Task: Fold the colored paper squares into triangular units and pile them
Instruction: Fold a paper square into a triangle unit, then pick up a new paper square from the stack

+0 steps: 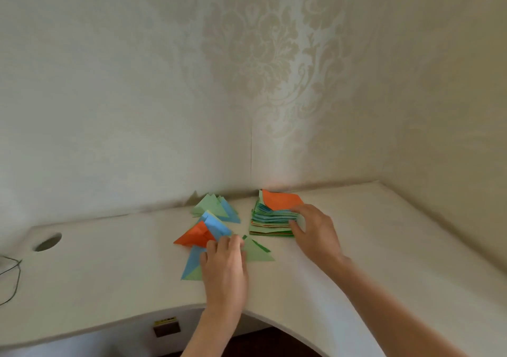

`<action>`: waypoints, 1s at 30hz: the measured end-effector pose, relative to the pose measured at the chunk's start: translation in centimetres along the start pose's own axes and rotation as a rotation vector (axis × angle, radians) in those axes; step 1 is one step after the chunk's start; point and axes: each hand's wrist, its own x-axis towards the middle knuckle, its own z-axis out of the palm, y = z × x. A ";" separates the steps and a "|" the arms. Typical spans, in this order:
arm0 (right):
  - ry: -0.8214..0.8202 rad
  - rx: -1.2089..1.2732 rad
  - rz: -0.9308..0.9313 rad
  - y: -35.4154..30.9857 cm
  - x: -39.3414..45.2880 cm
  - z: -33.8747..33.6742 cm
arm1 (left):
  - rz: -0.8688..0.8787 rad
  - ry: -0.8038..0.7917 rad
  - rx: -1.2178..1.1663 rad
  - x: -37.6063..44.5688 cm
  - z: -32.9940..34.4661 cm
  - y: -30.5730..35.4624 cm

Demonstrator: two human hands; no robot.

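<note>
Now the left hand (223,266) lies flat, fingers straight, on folded triangles (204,233) mid-desk (370,247), touching a green triangle (256,252). Right hand (312,230) curls its fingers round the near edge of the paper stack (270,219) by the wall (247,82). More triangles (215,207) sit behind. Bare desk runs right to the corner; a cable hole (48,242) sits far left.

I'm at a pale corner desk (356,247) with a cable hole (48,242) at the left edge, cream damask wallpaper (260,68) filling the whole upper frame, soft daylight.
</note>
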 end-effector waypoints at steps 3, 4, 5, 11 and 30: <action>-0.089 -0.100 -0.038 -0.5 2.4 1.0 | 0.017 0.087 -0.020 -0.2 0.9 -0.2; -0.111 -0.150 -0.062 -0.7 3.1 1.4 | 0.019 0.106 -0.033 -0.2 1.0 -0.3; -0.121 -0.206 -0.083 -0.8 3.7 1.8 | 0.020 0.115 -0.043 -0.3 1.1 -0.4; -0.116 -0.427 -0.042 -1.3 5.3 3.6 | 0.027 0.100 -0.073 -0.3 1.2 -0.6; -0.040 -0.351 0.081 -1.5 4.7 5.1 | -0.005 0.012 -0.199 -0.3 1.2 -1.3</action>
